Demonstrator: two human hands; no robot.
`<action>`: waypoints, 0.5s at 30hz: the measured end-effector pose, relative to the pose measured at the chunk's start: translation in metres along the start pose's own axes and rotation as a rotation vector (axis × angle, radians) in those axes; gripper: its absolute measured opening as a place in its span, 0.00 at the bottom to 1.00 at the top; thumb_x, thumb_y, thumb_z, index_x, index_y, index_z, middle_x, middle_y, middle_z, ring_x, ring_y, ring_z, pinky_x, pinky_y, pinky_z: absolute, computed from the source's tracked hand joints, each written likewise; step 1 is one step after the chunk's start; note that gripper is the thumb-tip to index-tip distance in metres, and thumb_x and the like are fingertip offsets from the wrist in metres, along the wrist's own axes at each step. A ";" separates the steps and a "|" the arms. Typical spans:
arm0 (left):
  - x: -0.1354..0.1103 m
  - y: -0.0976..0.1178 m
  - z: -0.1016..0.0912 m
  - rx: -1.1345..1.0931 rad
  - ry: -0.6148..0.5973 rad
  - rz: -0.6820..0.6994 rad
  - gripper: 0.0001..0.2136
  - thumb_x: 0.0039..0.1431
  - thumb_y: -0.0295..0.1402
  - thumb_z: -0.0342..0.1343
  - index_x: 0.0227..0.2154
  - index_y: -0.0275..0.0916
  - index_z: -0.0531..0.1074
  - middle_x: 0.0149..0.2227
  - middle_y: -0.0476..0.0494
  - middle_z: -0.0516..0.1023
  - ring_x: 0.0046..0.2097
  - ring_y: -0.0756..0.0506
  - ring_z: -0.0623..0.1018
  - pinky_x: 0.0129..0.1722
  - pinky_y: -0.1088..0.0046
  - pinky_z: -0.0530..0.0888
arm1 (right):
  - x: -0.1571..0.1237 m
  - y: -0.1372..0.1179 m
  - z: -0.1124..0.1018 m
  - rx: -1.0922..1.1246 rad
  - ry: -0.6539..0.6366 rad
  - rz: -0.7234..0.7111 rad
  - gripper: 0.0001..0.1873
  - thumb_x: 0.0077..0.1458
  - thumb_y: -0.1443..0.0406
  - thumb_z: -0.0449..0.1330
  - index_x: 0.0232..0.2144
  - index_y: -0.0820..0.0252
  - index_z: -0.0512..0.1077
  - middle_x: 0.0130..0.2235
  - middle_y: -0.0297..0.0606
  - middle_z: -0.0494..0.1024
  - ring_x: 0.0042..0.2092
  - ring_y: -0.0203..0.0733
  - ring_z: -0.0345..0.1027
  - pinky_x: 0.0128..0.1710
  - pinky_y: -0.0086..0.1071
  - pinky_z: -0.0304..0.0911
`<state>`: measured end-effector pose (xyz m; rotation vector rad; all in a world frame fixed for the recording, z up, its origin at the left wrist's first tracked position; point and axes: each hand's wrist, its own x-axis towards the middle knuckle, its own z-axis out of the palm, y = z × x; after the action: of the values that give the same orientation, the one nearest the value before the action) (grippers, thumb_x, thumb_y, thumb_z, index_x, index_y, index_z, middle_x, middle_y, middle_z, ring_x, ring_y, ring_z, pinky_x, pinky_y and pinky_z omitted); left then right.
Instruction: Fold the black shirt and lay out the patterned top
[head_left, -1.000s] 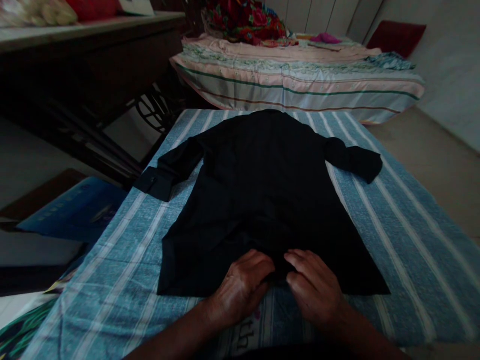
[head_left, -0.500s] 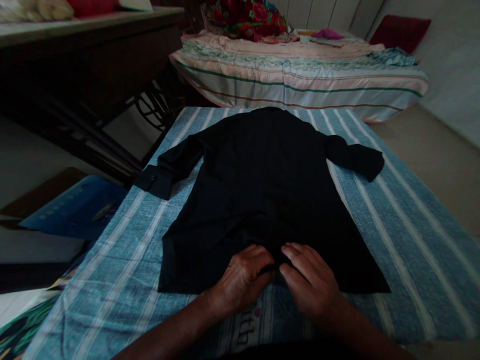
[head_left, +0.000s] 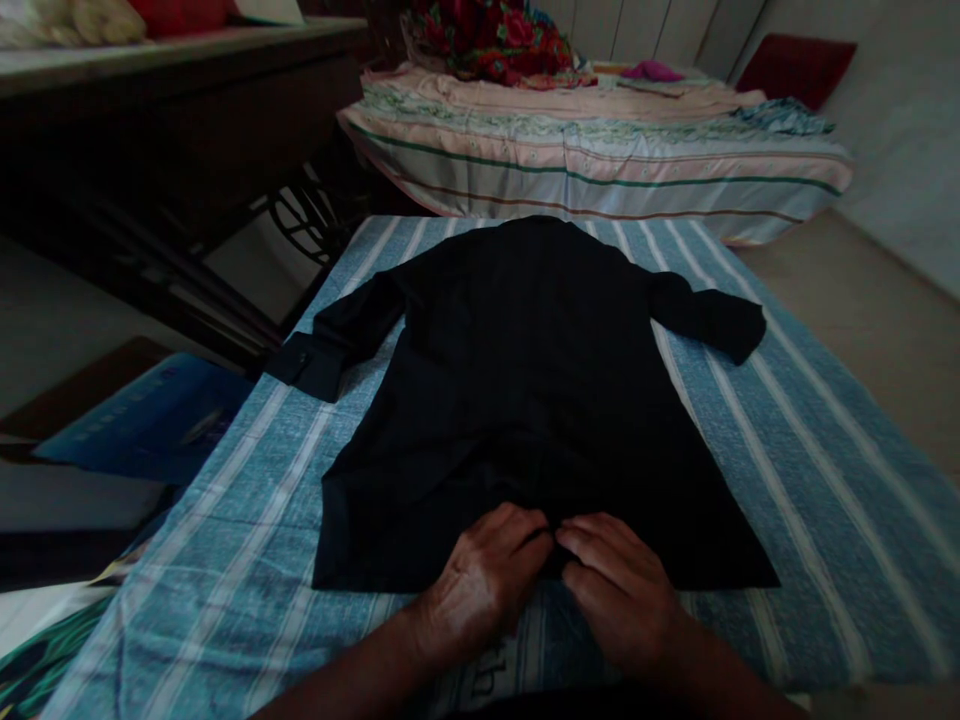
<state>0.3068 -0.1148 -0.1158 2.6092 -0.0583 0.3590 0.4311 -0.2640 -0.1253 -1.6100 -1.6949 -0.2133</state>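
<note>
A black long-sleeved shirt (head_left: 525,350) lies spread over a blue-and-white striped cloth (head_left: 232,560), its collar end away from me and its hem toward me. Both sleeves are bent outward; a button shows on the left cuff. At the middle of the hem, my left hand (head_left: 491,565) is closed, its fingers curled on the black fabric. Right beside it, my right hand (head_left: 619,585) also pinches the hem, thumb under the fingers. The fingertips of the two hands nearly meet. Slight wrinkles run through the fabric just above them.
Beyond the striped cloth stands a bed (head_left: 600,170) with a striped sheet and a red floral bundle (head_left: 502,45). On the left is a dark table (head_left: 187,110) with a spoked wheel (head_left: 300,215) below. A blue bag-like item (head_left: 142,415) sits low at the left.
My left hand has shifted slightly toward me, and the fingertips of both hands have drawn closer together at the hem. The rest of the shirt lies as before.
</note>
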 end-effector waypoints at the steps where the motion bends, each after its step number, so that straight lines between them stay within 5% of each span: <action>1: -0.002 0.000 0.001 0.042 0.016 0.013 0.11 0.61 0.25 0.44 0.41 0.35 0.69 0.42 0.42 0.73 0.39 0.47 0.70 0.39 0.70 0.73 | -0.002 0.000 0.001 -0.011 0.005 -0.007 0.15 0.59 0.74 0.47 0.29 0.64 0.72 0.39 0.46 0.76 0.46 0.45 0.69 0.47 0.41 0.66; 7: -0.008 0.000 0.008 0.211 0.074 0.094 0.12 0.62 0.26 0.43 0.43 0.33 0.70 0.45 0.39 0.72 0.44 0.44 0.71 0.43 0.67 0.74 | -0.006 0.001 0.001 -0.072 -0.016 -0.051 0.14 0.59 0.73 0.47 0.30 0.64 0.72 0.39 0.44 0.78 0.46 0.43 0.70 0.48 0.38 0.66; 15: -0.008 0.003 0.008 0.222 -0.015 0.071 0.14 0.63 0.26 0.40 0.42 0.33 0.70 0.46 0.37 0.72 0.46 0.43 0.71 0.45 0.63 0.73 | -0.013 0.001 0.008 -0.105 0.028 -0.047 0.16 0.60 0.73 0.44 0.36 0.65 0.72 0.37 0.44 0.78 0.43 0.41 0.71 0.44 0.37 0.67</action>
<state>0.3004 -0.1216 -0.1227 2.8354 -0.1231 0.3913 0.4272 -0.2686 -0.1394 -1.6365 -1.7269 -0.3520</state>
